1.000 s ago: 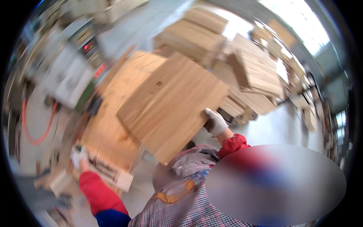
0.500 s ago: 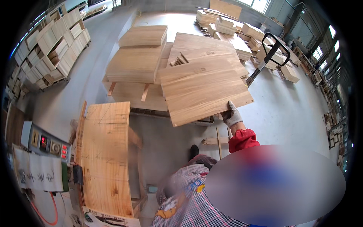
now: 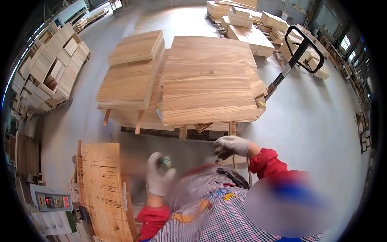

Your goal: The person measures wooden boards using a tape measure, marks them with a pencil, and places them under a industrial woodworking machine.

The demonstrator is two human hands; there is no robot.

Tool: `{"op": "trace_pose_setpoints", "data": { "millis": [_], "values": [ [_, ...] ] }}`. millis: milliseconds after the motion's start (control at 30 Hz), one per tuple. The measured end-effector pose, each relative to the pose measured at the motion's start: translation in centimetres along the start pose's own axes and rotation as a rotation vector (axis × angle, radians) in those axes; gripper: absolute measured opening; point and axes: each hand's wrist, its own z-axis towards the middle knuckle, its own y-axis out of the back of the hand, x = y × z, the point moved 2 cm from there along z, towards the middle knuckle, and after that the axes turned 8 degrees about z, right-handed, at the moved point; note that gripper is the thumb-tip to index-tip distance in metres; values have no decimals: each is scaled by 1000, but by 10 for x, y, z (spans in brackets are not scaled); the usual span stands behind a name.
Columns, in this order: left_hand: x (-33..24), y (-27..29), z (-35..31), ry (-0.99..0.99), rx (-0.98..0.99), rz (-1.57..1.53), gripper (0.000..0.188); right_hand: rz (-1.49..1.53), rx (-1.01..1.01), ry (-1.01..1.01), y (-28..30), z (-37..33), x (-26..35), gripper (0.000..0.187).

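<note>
A large square wooden panel (image 3: 209,80) lies flat on top of a stack of panels on a pallet in front of me. My right hand (image 3: 230,146), in a white glove, hovers just below the panel's near edge with fingers apart, holding nothing. My left hand (image 3: 159,175), also gloved, is blurred and closed around a small dark green object (image 3: 164,162). Both sleeves are red.
A second stack of panels (image 3: 131,76) sits left of the big panel. A wooden board (image 3: 102,189) lies on a machine at lower left by a control box (image 3: 52,200). A pallet jack handle (image 3: 300,50) stands to the right; more wood stacks (image 3: 250,24) behind.
The panel my right hand carried now lies flat on the stack and the hand has let go and drawn back. My left hand has come up into view holding a small object.
</note>
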Motion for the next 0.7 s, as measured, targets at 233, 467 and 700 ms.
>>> {"op": "trace_pose_setpoints", "data": {
  "millis": [233,467,700],
  "values": [
    [-86,-119,82,-444,389,220,67,152,-12,448,-58,-15,36,76],
    [-70,-134,138,308,659,-474,48,-554,-232,679,-20,-13,70,79],
    [-61,-135,199,123,765,41,31,-893,-442,660,-31,11,124,76]
  ]
}}
